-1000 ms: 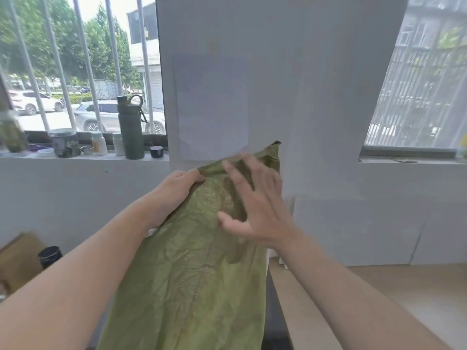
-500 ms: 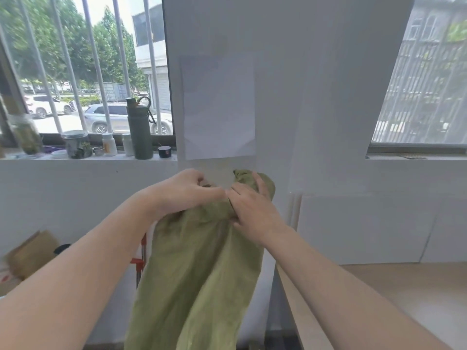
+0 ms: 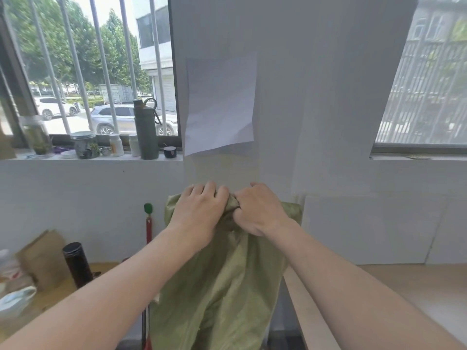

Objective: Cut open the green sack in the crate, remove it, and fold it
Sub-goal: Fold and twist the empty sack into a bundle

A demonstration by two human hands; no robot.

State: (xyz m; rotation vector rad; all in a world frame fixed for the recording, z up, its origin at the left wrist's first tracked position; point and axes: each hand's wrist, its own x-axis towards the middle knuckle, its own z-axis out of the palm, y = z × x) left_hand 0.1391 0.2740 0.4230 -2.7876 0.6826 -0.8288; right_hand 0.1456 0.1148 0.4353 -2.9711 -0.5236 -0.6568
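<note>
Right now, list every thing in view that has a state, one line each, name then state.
green sack: out of the crate, held up, hanging limp, top bunched.
left hand: closed on the sack's top.
right hand: closed on the sack's top, beside the left.
green bottle: upright on the sill, capped.
black flask: upright, lid on.
paper sheet: on the wall, lower edge curling off.

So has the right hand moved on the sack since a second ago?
Yes. The right hand has closed into a fist at the top of the green sack, right beside the left hand, below the paper sheet on the wall.
</note>
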